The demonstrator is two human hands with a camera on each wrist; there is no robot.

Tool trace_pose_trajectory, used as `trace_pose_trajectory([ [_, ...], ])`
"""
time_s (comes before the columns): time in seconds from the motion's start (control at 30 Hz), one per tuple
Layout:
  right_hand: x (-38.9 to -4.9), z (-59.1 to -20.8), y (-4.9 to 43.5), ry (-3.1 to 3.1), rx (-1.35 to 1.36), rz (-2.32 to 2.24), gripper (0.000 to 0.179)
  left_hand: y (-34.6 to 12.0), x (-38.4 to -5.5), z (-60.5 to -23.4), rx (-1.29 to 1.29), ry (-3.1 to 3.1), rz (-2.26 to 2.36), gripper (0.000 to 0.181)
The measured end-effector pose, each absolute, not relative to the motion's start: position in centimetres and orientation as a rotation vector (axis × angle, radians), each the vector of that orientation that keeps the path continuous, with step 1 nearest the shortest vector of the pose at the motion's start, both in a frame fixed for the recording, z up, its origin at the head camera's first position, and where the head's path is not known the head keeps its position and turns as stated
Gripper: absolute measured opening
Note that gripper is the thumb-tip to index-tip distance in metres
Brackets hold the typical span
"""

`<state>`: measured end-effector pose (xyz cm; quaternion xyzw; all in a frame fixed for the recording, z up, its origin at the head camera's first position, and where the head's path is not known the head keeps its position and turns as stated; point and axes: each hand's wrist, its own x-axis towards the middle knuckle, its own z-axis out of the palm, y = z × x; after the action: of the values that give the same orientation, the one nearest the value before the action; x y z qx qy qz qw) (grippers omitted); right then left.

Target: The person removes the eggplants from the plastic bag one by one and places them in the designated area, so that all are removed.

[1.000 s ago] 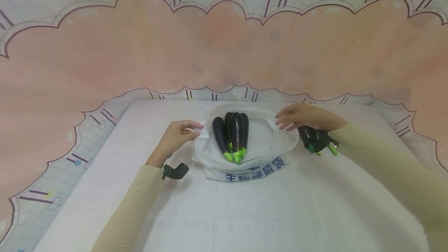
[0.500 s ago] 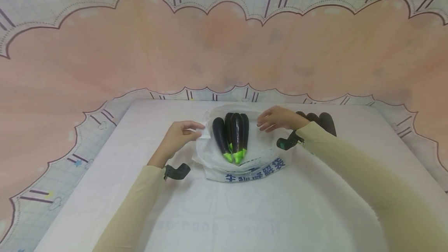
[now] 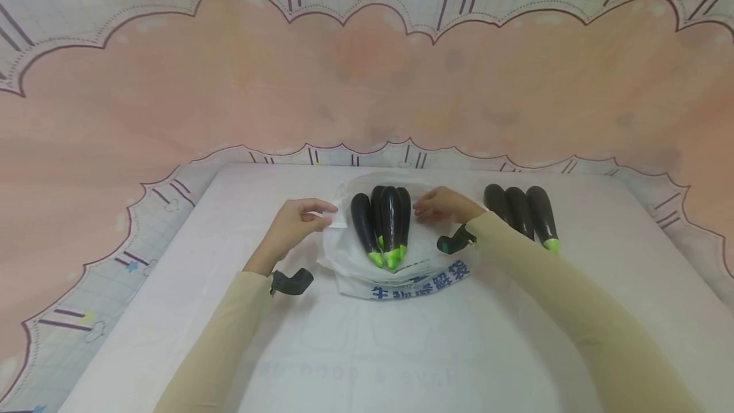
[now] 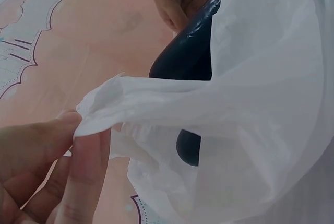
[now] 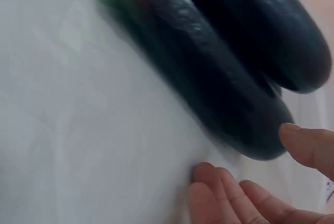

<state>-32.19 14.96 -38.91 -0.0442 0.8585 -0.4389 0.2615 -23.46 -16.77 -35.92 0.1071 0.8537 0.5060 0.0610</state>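
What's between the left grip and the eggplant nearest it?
Only the white bag, its edge pinched by the left grip, before that eggplant. Head view shows it.

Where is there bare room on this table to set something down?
On the white table, between the left sleeve and right sleeve, nearer than the bag; also right of the three loose eggplants. It's crowded at the bag, where the left hand and right hand flank four eggplants.
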Motion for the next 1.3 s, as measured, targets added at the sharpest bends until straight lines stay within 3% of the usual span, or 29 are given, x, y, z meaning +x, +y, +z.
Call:
trace_pose_trajectory([
  [0.8, -31.3, -39.7, 12.2, 2.152, 0.101, -1.442, 0.047, -16.8, -23.6, -36.4, 0.319, 2.579, 1.533, 0.029],
  [1.3, -31.0, -39.9, 12.0, 2.162, 0.086, -1.485, 0.053, -16.5, -23.6, -36.3, 0.325, 2.575, 1.538, 0.029],
])
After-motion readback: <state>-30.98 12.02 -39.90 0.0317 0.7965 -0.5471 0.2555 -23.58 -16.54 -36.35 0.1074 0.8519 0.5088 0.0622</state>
